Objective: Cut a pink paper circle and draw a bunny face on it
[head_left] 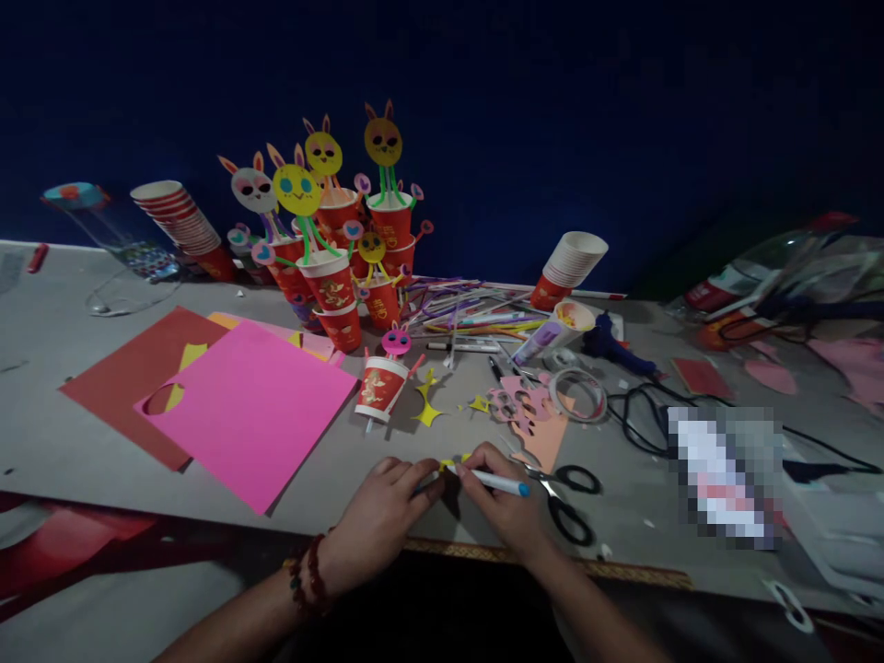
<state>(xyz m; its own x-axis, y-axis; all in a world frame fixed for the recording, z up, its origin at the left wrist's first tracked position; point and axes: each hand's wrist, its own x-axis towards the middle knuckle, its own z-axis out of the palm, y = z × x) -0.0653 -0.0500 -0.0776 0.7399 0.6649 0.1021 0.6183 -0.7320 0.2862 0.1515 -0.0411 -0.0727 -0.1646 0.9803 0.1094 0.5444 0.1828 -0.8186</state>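
At a grey table, a person bends both bare hands to a small yellow paper (446, 466) at the near edge. The right hand (509, 505) is closed around a white marker (498, 481), its blue end pointing right and its other end at the paper. The left hand (387, 506), a beaded bracelet (316, 571) on its wrist, has its fingers bent close together at the paper's left side; whether they pinch it or press it down, I cannot tell.

Just beside the right hand lie black-handled scissors (551, 488). Beyond the hands, a red-and-white cup (379, 390) tilts under a pink rabbit head (396, 342), with yellow scraps (429, 412) to its right. A pink sheet (266, 410), a round hole near its left corner, overlaps a dark red sheet (131, 382) on the left.

Farther back, rabbit-eared figures (296, 190) with yellow and white heads rise from red cups (330, 285), near a heap of coloured stems (476, 318). Cup stacks lean at left (178, 221) and right (570, 265). Right of the stems are a tape roll (580, 419) and a blue glue gun (611, 345); a plastic bottle (736, 281) lies at far right.
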